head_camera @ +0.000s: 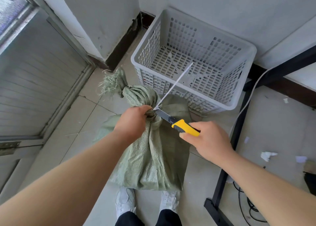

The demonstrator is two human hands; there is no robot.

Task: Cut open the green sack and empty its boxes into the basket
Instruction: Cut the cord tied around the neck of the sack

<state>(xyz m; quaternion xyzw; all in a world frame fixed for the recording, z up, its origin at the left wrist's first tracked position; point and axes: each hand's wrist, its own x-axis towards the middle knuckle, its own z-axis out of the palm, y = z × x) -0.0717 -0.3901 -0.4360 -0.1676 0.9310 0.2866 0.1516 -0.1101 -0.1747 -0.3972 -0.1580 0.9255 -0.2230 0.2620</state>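
A green woven sack stands upright on the tiled floor, its base just in front of the person's two white shoes at the near edge of the view. Its neck is gathered and tied, and above the tie the frayed top flops away toward the far corner of the room. The left hand is closed tight around the gathered neck, gripping the fabric just below the tie. The right hand is wrapped around the yellow handle of a utility knife, thumb lying along the near side of the handle; the extended blade points toward the neck, its tip touching the tie beside the left hand's fingers. A thin white cable tie tail sticks out from the neck at that spot and slants up over the basket's near rim. The grey perforated plastic basket sits on the floor just beyond the sack, against the far wall, with only a few scraps visible on its bottom. To the right a black metal frame stands on the floor, with a white cable running along it and bits of white paper scattered near it.
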